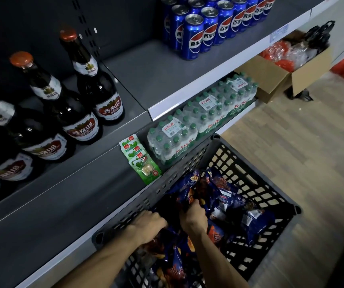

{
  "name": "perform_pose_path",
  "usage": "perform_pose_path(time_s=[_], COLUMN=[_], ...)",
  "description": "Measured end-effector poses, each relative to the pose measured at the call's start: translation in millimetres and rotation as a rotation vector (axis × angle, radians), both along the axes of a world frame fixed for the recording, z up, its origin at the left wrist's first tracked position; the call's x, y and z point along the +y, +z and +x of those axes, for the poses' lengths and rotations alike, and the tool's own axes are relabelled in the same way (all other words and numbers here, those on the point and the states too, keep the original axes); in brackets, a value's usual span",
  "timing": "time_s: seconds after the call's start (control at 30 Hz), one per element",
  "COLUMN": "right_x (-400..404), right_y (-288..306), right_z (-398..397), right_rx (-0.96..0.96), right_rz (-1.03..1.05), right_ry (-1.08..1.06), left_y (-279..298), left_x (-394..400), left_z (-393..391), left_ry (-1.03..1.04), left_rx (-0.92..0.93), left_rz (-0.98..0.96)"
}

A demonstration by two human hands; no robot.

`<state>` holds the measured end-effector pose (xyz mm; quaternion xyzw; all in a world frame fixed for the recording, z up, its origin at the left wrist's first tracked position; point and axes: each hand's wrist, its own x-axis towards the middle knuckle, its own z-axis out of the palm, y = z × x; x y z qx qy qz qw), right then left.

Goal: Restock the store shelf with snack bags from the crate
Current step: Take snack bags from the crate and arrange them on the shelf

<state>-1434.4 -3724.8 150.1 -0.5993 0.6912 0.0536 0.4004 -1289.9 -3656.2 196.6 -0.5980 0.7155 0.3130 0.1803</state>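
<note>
Both hands are down inside the crate (250, 161), a dark grey plastic bin with lattice sides standing on the floor against the shelf (48, 217). The right hand (193, 218) is closed around the gathered edge of a snack bag (189, 183), which rises up and away from the grip toward the crate's shelf-side wall. The left hand (146, 223), just beside the right, has its fingers curled down among the bags near the crate's shelf-side rim; whether it has hold of anything cannot be told.

The snack bags are glossy, crinkled, dark blue film with orange-red print. More of them lie loose beyond and to the right of the right hand, and below both wrists. Their print is too blurred to read.

Beyond the hands, on the lower shelf, stand green sachets (144, 165) with a small red mark, and shrink-wrapped packs of green-capped water bottles (189, 129) labelled 农夫山泉. Up and left of the grip stand brown beer bottles (84, 94) labelled 燕京 U8. Farther up are blue cans (206, 23) marked 百事. An open cardboard box (271, 80) sits on the floor at far right.
</note>
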Motion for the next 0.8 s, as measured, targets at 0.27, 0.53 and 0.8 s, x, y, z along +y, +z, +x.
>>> perform_pose_path(time_s=[0.27,0.53,0.8], right_x=[-9,-45,-85], right_y=[99,204,328], right_z=[-34,-63,-47], right_rx=[0.006,-0.044,-0.041], right_rz=[0.037,-0.132,-0.352], right_ry=[0.024,0.068,0.160], left_y=[72,158,249], left_x=[-7,-40,-86], left_z=[-12,-10,18], left_ry=[-0.004,0.120,0.377], left_rx=[0.056,0.239,0.410], left_rz=[0.009,-0.064,-0.164])
